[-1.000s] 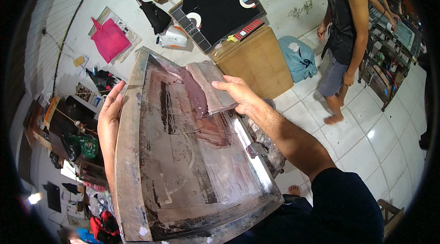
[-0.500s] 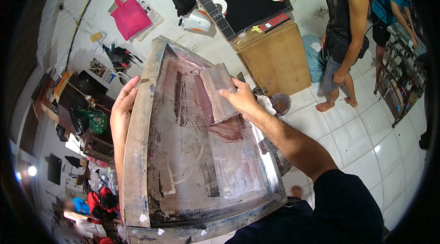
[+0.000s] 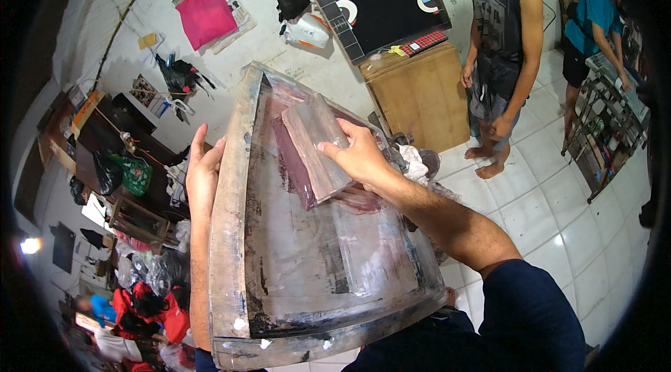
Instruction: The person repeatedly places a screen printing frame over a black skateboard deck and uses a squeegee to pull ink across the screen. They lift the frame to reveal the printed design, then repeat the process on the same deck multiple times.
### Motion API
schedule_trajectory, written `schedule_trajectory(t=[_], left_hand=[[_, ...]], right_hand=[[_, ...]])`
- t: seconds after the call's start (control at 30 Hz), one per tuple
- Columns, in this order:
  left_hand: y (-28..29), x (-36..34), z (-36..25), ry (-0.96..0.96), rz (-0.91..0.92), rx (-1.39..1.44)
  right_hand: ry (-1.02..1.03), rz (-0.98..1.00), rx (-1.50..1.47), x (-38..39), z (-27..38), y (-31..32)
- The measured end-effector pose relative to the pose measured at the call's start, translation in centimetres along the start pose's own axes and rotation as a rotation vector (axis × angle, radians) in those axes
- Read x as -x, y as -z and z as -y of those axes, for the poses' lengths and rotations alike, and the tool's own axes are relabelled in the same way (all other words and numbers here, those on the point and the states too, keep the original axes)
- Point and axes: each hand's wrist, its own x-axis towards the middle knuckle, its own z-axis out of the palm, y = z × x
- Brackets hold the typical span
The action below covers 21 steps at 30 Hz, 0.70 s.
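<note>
A wooden-framed printing screen [image 3: 293,253] is tilted up in front of me, its mesh smeared with dark maroon and grey ink. Across its upper part lies a squeegee [image 3: 316,142], a flat wooden board with maroon ink along its left edge. My right hand [image 3: 360,155] grips the squeegee's right side, thumb on top; the other fingers are partly hidden behind it. Along the outside of the screen's left rail rises my left forearm. My left hand [image 3: 204,173] is beside that rail with fingers stretched out, holding nothing.
Beyond the screen stands a wooden cabinet [image 3: 419,96] bearing a black panel [image 3: 384,5]. A person [image 3: 500,43] stands barefoot to its right; another person [image 3: 590,26] bends over a metal rack [image 3: 604,134]. White rags [image 3: 414,162] lie near the screen's right side. Bags and clutter fill the left.
The squeegee and my right hand have moved left across the mesh, over the earlier dark streak. The screen sits slightly further right in view. The standing person has turned more toward me.
</note>
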Motion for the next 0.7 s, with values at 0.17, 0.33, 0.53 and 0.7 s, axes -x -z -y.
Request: schedule_trajectory(t=[0.17, 0.33, 0.53, 0.7], left_hand=[[9.2, -0.1, 7.8, -0.009, -0.103, 0.011], [18.3, 4.1, 17.1, 0.237, 0.063, -0.076], [23.6, 8.0, 30.0, 0.375, 0.219, -0.14], [25.3, 9.5, 44.0, 0.558, 0.137, 0.085]], right_hand=[[-0.318, 0.158, -0.573, 6.2, -1.4, -4.9], [-0.581, -0.123, -0.709, 10.0, -5.6, -9.1], [-0.647, -0.301, -0.708, 12.3, -9.7, -11.2], [-0.645, -0.426, -0.619, 13.1, -9.9, -11.8]])
